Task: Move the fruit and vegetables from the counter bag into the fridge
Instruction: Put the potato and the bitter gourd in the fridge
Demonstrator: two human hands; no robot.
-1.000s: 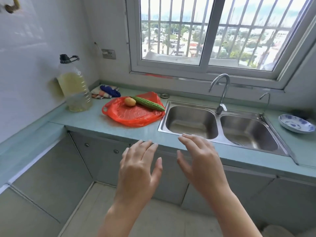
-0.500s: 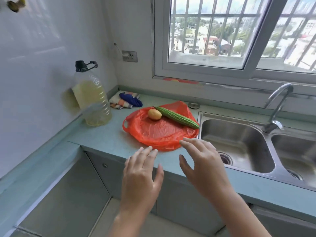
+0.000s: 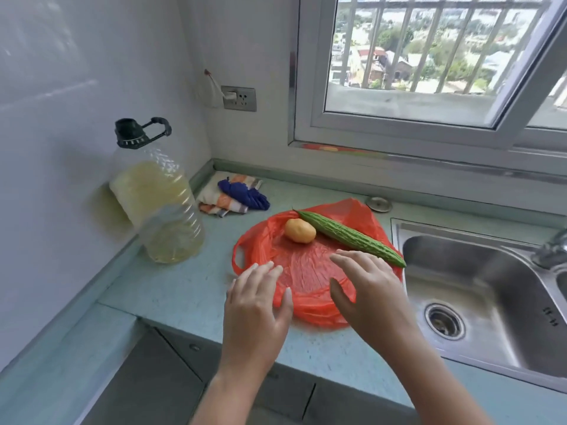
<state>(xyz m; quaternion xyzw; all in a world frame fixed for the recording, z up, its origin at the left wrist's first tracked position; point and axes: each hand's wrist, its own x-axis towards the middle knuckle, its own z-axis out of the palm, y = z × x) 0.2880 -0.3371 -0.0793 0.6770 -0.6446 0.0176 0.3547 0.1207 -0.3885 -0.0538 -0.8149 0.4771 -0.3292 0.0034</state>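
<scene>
Both hands hover low in the middle of the frame, each grip spread wide with fingers straight and holding nothing. The left hand (image 3: 257,305) is over the lower-left edge of the orange bag (image 3: 302,271). The right hand (image 3: 368,289) is over its lower-right part. Whether either touches the plastic cannot be told.

The bag lies flattened on the worktop (image 3: 184,289), and both foods rest on top of it. The bitter gourd (image 3: 349,237) runs on a diagonal from upper left to lower right, and its lower-right end is just beyond the right fingertips (image 3: 339,256). The round yellow fruit (image 3: 300,230) sits just beside the gourd's upper half, above the left hand and further from it.

The right hand looks nearer to a pick, and would likely close across the gourd's diagonal. The sink (image 3: 491,286) is at the right. No fridge is in view.
</scene>
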